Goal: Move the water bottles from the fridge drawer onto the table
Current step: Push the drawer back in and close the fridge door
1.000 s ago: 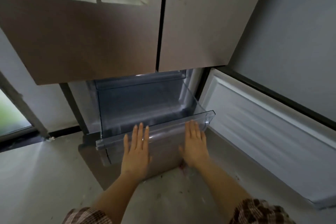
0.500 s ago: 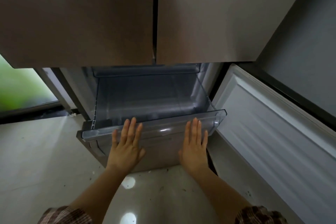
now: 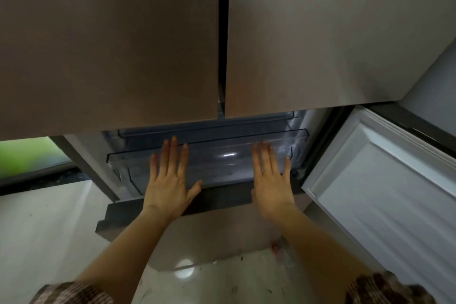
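Note:
The clear plastic fridge drawer [image 3: 222, 165] sits almost fully inside the lower fridge compartment, under the two brown upper doors. My left hand [image 3: 170, 180] presses flat against the left part of the drawer's front, fingers straight. My right hand [image 3: 270, 180] lies flat on the right part of the front, fingers straight too. No water bottles and no table are in view. What little of the drawer's inside shows holds nothing I can make out.
The white-lined lower fridge door [image 3: 385, 195] stands swung open at the right. The upper doors [image 3: 123, 44] hang close above my hands. A dark base ledge [image 3: 222, 198] juts out under the drawer. Pale glossy floor [image 3: 49, 229] lies below, a window at the left.
Both flat hands have pushed the drawer back into the fridge; it stuck far out a second ago and now only its front shows. My view has moved closer and lower.

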The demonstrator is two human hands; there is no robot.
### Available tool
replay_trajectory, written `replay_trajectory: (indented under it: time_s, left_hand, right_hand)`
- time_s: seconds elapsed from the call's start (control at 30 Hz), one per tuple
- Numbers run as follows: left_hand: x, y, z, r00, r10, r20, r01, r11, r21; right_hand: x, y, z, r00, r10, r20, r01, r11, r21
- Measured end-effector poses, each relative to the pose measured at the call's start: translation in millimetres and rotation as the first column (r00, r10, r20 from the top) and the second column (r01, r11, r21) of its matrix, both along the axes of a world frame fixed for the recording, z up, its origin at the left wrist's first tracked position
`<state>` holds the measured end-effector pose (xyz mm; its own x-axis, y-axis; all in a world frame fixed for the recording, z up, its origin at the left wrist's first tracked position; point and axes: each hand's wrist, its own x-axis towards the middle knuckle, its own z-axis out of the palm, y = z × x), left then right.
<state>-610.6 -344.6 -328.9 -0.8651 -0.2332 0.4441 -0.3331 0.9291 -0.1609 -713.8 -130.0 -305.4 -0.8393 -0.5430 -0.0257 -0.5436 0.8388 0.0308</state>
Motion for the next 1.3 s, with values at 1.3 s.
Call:
replay_trajectory:
  time_s: [1.3]
  left_hand:
    - [14.2, 420.6, 162.3, 0.767, -0.64, -0.049, 0.555, 0.623, 0.551]
  right_hand:
    - [119.2, 397.6, 187.0, 0.891, -0.361, -0.277, 0.289, 0.919, -0.269]
